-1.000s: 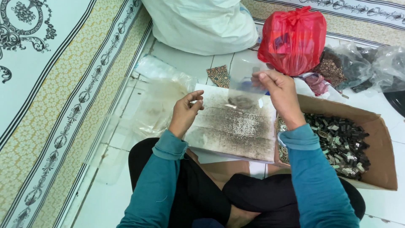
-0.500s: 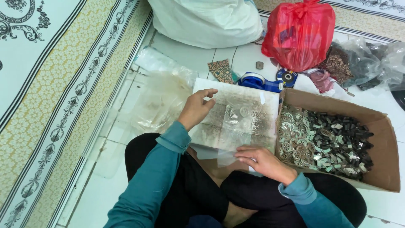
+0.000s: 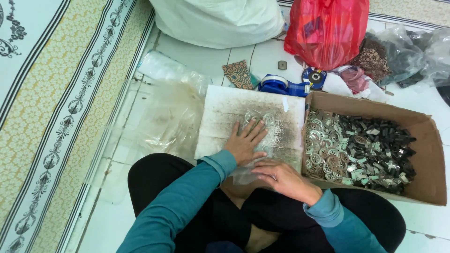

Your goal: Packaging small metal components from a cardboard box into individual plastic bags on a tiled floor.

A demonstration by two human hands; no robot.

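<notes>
1. The right hand (image 3: 286, 180), nearest the body, is laid nearly flat, fingers loosely extended, on the near end of the clear plastic bag (image 3: 255, 161); nothing is gripped.
2. The left hand (image 3: 246, 140), flat and spread, is pressed on the bag just beyond.
3. The bag's long axis runs away from the hands across the white board (image 3: 225, 112).
4. The cardboard box (image 3: 422, 126) lies right of both hands.

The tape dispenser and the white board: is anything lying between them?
No. In the head view the blue tape dispenser sits right at the far edge of the white board, with only a sliver of bare floor tile between.
</notes>
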